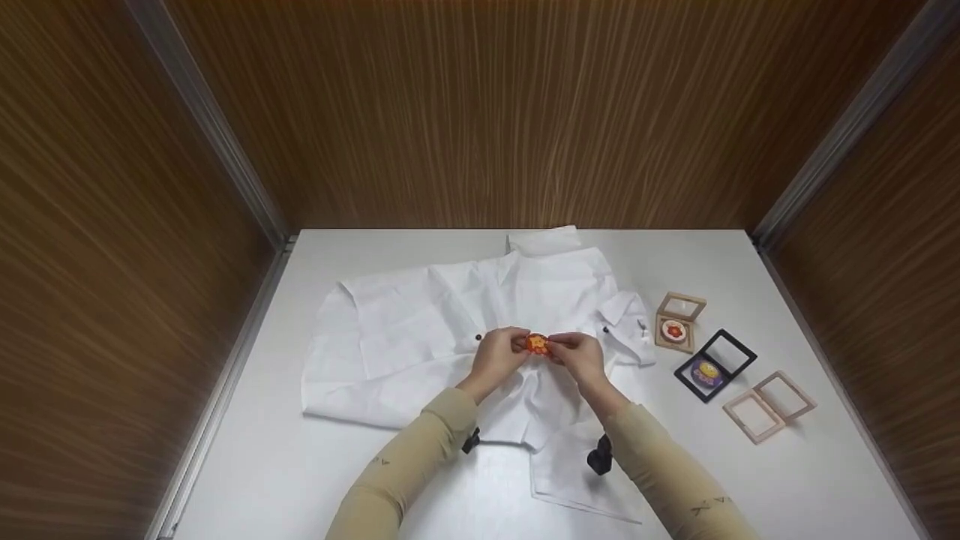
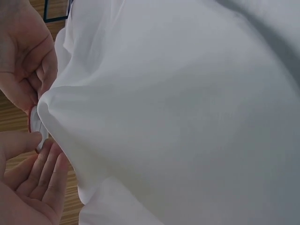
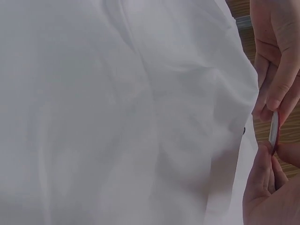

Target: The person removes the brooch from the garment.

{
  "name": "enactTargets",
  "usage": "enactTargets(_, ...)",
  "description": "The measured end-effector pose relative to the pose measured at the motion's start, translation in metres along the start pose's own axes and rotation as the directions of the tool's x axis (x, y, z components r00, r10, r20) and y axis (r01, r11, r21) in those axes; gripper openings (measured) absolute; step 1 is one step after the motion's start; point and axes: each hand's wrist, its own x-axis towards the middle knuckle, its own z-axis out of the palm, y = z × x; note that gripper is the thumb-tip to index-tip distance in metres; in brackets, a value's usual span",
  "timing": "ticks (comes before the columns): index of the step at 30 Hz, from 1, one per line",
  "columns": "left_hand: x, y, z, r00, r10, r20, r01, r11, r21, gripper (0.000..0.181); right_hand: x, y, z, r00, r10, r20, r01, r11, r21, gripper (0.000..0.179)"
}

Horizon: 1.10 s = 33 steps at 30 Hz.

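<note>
A round red badge (image 1: 537, 344) with a yellow flower on its front is held between both hands. My left hand (image 1: 501, 356) pinches its left edge, while my right hand (image 1: 579, 357) pinches the right edge. From the side, the badge (image 3: 275, 131) looks thin with a pale back in the right wrist view. Beneath the hands a white garment (image 1: 405, 322) with dark buttons lies spread and creased. Its cloth (image 2: 140, 108) fills most of the left wrist view and rises close to the fingers.
At the right, a tan case (image 1: 675, 334) holds a white badge with a red flower. A black case (image 1: 718, 367) beside it contains a purple and yellow badge. Nearer stands an open pinkish case (image 1: 756, 416). Wood-grain panels (image 1: 480, 112) enclose the white table (image 1: 247, 450).
</note>
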Motion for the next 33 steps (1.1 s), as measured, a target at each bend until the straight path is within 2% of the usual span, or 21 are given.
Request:
enactTargets(4, -0.001, -0.002, 0.002, 1.000, -0.003, -0.014, 0.003, 1.000, 0.010, 0.035, -0.002, 0.000, -0.001, 1.000, 0.004, 0.021, -0.004, 1.000, 0.006, 0.026)
enactTargets(7, -0.001, -0.004, 0.004, 0.999, -0.025, -0.022, 0.025, 1.000, -0.003, 0.035, -0.009, -0.010, -0.001, 0.999, 0.017, 0.033, -0.016, 1.000, -0.010, 0.027)
enactTargets(13, -0.003, -0.002, 0.004, 0.998, -0.064, -0.023, 0.064, 0.998, 0.001, 0.033, -0.006, 0.002, 0.000, 1.000, 0.002, 0.005, -0.002, 1.000, 0.002, 0.024)
enactTargets(14, -0.003, -0.001, 0.004, 0.998, -0.063, -0.022, 0.063, 0.998, 0.004, 0.031, -0.002, 0.008, 0.000, 1.000, 0.001, -0.002, -0.001, 1.000, 0.003, 0.023)
enactTargets(20, -0.004, -0.003, 0.004, 0.999, -0.034, -0.028, 0.033, 0.999, -0.014, 0.026, -0.002, 0.008, 0.001, 1.000, 0.002, -0.016, -0.002, 1.000, -0.020, 0.023)
enactTargets(27, -0.005, -0.005, 0.007, 0.998, -0.010, -0.068, 0.008, 1.000, -0.029, 0.025, -0.002, 0.009, 0.004, 0.999, -0.022, -0.027, 0.021, 0.999, -0.027, 0.022)
enactTargets(33, -0.007, -0.006, 0.008, 0.997, -0.023, -0.077, 0.017, 0.997, -0.076, 0.027, -0.003, 0.011, 0.005, 0.999, -0.022, -0.033, 0.020, 0.998, -0.055, 0.020)
